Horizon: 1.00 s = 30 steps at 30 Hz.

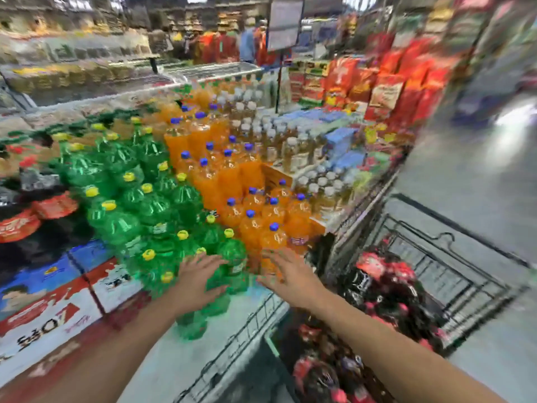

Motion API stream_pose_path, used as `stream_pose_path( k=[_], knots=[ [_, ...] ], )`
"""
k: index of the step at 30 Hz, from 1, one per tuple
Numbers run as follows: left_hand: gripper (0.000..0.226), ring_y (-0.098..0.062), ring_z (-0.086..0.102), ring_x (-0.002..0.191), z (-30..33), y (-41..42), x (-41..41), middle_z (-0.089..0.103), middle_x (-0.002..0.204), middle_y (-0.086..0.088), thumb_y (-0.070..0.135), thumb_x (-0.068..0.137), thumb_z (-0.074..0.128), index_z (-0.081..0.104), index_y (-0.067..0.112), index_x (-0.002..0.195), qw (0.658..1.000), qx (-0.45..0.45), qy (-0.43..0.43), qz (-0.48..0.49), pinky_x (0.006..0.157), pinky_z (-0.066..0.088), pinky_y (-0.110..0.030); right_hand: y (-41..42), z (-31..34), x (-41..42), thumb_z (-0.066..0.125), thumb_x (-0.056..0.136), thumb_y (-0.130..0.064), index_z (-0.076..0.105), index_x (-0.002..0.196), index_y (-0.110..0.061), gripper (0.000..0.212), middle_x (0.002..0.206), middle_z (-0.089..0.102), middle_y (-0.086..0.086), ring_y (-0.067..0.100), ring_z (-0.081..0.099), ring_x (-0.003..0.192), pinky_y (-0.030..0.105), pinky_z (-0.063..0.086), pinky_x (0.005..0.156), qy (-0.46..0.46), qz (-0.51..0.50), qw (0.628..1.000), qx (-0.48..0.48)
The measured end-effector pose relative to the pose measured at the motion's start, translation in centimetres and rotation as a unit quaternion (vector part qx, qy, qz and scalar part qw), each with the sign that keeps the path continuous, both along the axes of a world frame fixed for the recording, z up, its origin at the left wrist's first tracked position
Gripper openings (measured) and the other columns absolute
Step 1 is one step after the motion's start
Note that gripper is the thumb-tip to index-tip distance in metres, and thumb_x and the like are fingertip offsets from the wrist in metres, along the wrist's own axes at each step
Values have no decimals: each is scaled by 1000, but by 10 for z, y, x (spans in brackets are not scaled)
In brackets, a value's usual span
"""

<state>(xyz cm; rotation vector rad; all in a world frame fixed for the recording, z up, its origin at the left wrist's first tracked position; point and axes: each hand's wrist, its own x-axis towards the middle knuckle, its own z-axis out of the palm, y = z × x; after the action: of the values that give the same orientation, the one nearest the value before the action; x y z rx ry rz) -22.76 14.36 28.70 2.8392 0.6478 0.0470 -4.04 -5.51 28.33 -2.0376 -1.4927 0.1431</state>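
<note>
- Dark cola packs (20, 225) with red labels lie far left of the green bottle stack (139, 199), and printed cartons (43, 309) sit below them.
- The green bottle stack, yellow-capped, fills the left-centre of the display.
- The left hand (197, 276) has its fingers spread flat and holds nothing. It reaches over the near right corner of the green bottle stack. Motion blur hides whether it touches.
- The front green bottle (232, 253) stands upright at that corner, just beyond the left fingertips.
- The right hand (287, 274) is also spread wide and holds nothing, just right of the green bottle stack.
- An orange bottle (271, 241) with a blue cap stands upright just beyond the right hand, beside the front green bottle.
- More orange bottles (203, 135) rise behind it, bordering the green bottle stack's right side.
- Amber bottles (290, 149) with white caps stand further right.
- A wire shopping cart (476, 289), well right of the green bottle stack, holds dark bottles (386, 282) with red labels.
</note>
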Motion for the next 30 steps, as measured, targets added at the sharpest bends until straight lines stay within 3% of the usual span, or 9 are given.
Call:
stream_pose_path(
  k=[2, 4, 8, 12, 14, 17, 25, 30],
  knots=[
    [94, -32, 34, 144, -1, -36, 42, 46, 151, 4, 81, 67, 29, 51, 31, 143, 999, -2, 11, -31, 118, 16, -53, -53, 7, 30, 35, 79, -87, 55, 148, -17, 100, 154, 51, 6, 24, 40, 145, 36, 27, 121, 12, -45, 998, -46],
    [101, -29, 31, 145, -3, -71, 79, 41, 154, 5, 87, 66, 20, 47, 32, 146, 997, 4, 28, -70, 119, 13, -49, -101, 5, 59, 30, 82, -86, 48, 152, -17, 100, 159, 44, 3, 23, 34, 149, 34, 20, 123, 13, -89, 993, -82],
    [107, -26, 19, 149, -10, -134, 135, 30, 159, 6, 88, 61, 12, 35, 35, 151, 987, -5, 95, -128, 122, 10, -48, -183, -19, 105, 46, 95, -73, 41, 156, -22, 80, 162, 39, 3, 25, 31, 151, 43, 24, 125, 40, -174, 975, -132],
    [84, -24, 9, 151, -28, -167, 166, 23, 160, 9, 80, 79, 33, 26, 39, 151, 972, -70, 144, -172, 121, 12, -55, -235, -43, 128, 44, 90, -82, 42, 154, -27, 85, 159, 44, -2, 20, 37, 148, 43, 32, 123, 99, -248, 954, -137],
    [69, -20, 14, 149, -36, -174, 177, 25, 159, 7, 63, 92, 48, 28, 35, 152, 962, -91, 162, -201, 121, 17, -46, -248, -54, 133, 45, 90, -82, 43, 154, -26, 86, 158, 44, -2, 20, 38, 147, 45, 34, 121, 127, -271, 944, -141],
    [65, -19, 20, 147, -55, -175, 190, 29, 159, 3, 49, 96, 55, 29, 29, 153, 948, -118, 180, -235, 119, 21, -38, -256, -67, 129, 51, 95, -72, 42, 155, -22, 79, 158, 45, 0, 20, 41, 146, 40, 35, 120, 157, -302, 928, -152],
    [69, -16, 31, 145, -107, -151, 221, 31, 159, 3, 46, 94, 59, 28, 31, 154, 926, -230, 201, -222, 118, 29, -35, -260, -101, 126, 55, 96, -64, 34, 159, -16, 82, 160, 43, 2, 20, 43, 145, 35, 35, 116, 254, -374, 874, -176],
    [73, -17, 31, 146, -123, -154, 254, 29, 160, 2, 47, 93, 59, 22, 33, 154, 919, -274, 204, -196, 118, 32, -41, -256, -104, 149, 59, 95, -61, 28, 160, -17, 84, 161, 41, 3, 21, 41, 146, 37, 36, 118, 288, -383, 864, -156]
  ],
)
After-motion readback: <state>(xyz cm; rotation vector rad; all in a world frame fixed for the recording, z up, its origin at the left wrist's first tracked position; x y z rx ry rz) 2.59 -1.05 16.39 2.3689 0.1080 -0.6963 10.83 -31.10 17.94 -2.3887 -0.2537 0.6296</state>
